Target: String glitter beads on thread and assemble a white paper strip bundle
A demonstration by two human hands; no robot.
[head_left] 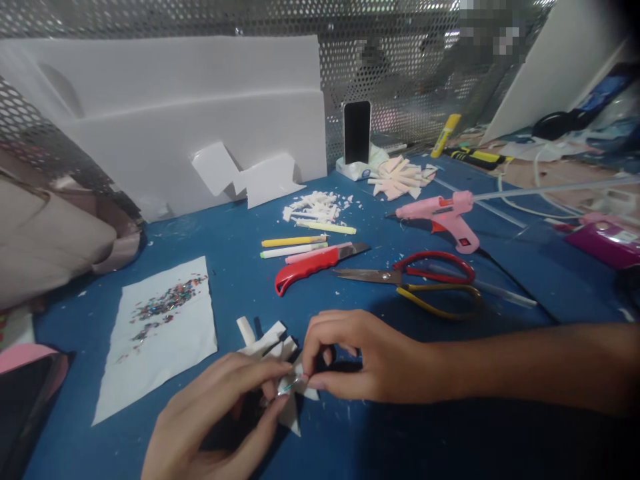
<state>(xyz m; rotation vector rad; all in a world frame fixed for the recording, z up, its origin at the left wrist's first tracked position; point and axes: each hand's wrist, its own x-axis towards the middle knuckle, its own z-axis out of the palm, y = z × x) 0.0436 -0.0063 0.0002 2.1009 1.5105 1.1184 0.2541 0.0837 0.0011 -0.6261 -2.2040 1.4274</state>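
My left hand (215,407) is closed, pinching a small shiny, clear-looking piece (287,385) with a teal streak between thumb and fingertips. My right hand (350,357) comes in from the right, thumb and index finger pressed together at the other end of that piece. Whether its fingertips grip the same piece or a separate white bit is too small to tell. Under and behind both hands lie several white foam-like strips (267,339), partly hidden by the fingers. Left of them rests a white paper sheet (187,360) bearing a scatter of colourful glitter flakes (170,300).
Beyond my hands lie a red-handled knife (313,267), scissors (390,275), several markers (295,241) and white scraps (317,208). A pink glue gun (450,210) with its cord is at right. A phone (357,132) stands before the perforated metal panel, beside white boards (200,113).
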